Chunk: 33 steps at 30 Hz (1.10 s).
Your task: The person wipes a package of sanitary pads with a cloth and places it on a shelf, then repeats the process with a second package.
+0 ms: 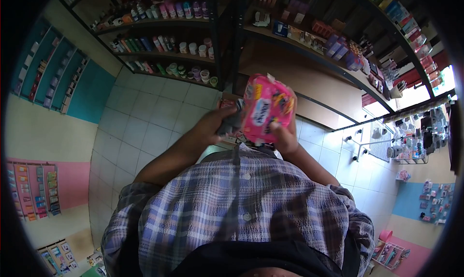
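A pink plastic packet [267,107] with yellow and white print is held up in front of my chest. My right hand [285,138] grips its lower right edge. My left hand [216,124] is at the packet's left side and holds a grey cloth [231,124] against it. My plaid shirt [241,204] fills the lower middle of the view.
Dark shop shelves [193,21] with bottles and jars stand ahead on the left. More shelves [338,45] with boxed goods run to the right. The floor is pale tile [140,127]. Wall racks [48,69] hang left, and a wire rack [411,137] of small items stands right.
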Motion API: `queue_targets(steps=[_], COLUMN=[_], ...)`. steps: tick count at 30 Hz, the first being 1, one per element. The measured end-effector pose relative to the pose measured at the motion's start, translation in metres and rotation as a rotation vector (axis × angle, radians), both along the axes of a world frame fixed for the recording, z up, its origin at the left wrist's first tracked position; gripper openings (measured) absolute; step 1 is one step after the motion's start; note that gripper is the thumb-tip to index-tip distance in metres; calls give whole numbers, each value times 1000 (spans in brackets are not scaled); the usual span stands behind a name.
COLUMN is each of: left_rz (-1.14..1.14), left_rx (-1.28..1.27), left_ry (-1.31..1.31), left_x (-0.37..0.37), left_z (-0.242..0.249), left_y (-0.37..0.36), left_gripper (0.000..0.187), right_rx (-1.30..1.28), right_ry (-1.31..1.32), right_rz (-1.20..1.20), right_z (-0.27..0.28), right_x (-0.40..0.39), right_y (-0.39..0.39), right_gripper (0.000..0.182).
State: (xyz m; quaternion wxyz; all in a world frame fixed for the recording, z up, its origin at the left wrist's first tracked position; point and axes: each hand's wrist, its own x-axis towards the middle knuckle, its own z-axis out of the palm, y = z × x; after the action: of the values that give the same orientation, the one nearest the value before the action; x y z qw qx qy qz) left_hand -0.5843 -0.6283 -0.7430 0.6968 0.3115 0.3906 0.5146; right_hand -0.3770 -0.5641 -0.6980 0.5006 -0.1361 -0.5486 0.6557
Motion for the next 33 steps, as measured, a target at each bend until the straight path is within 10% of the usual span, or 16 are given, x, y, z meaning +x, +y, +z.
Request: queue_targets(steps=[5, 15, 21, 23, 26, 31, 33], left_rz=[-267, -61, -164, 287, 298, -138, -218], left_rx=[-163, -350, 8, 305, 718, 387, 120], left_ry=[-462, -347, -256, 20, 649, 699, 1159], left_x=[16, 11, -31, -30, -26, -37, -53], left_z=[-16, 32, 67, 80, 89, 69, 60], left_y=[-7, -15, -24, -16, -11, -4, -4], left_gripper=[38, 31, 37, 35, 31, 28, 25], right_rx=[836, 859, -338, -624, -837, -1025, -1031], right_ry=[-406, -371, 60, 59, -39, 12, 63], right_rz=[-449, -415, 181, 516, 830, 960, 977], right_z=[-15, 7, -11, -26, -50, -90, -95], right_x=[2, 0, 15, 24, 24, 22, 33], right_y=[28, 27, 30, 34, 31, 31, 32], right_gripper=[87, 84, 96, 86, 78, 71, 70])
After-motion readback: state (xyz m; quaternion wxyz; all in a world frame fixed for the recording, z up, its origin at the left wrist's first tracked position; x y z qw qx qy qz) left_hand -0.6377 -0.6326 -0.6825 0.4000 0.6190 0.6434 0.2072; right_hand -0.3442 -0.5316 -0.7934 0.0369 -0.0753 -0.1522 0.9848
